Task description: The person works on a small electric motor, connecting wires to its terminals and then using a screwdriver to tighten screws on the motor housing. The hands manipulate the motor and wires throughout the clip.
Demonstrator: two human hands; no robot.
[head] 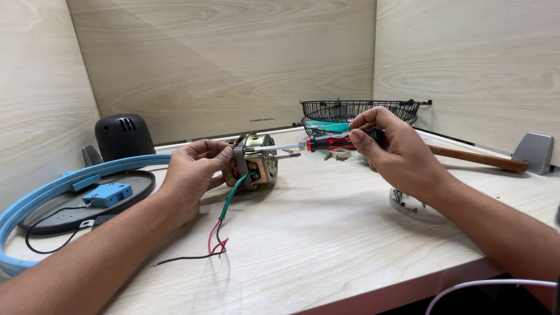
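My left hand grips a small fan motor lying on its side on the wooden table. Green, red and black wires trail from the motor toward me. My right hand holds a screwdriver with a red and black handle. Its metal shaft runs left and its tip meets the motor's face, just above the motor's own shaft.
A black wire fan guard stands at the back, a wooden-handled hammer at the right. At the left lie a blue ring, a dark oval base with a blue part and a black motor cover. A white cable hangs at the front edge.
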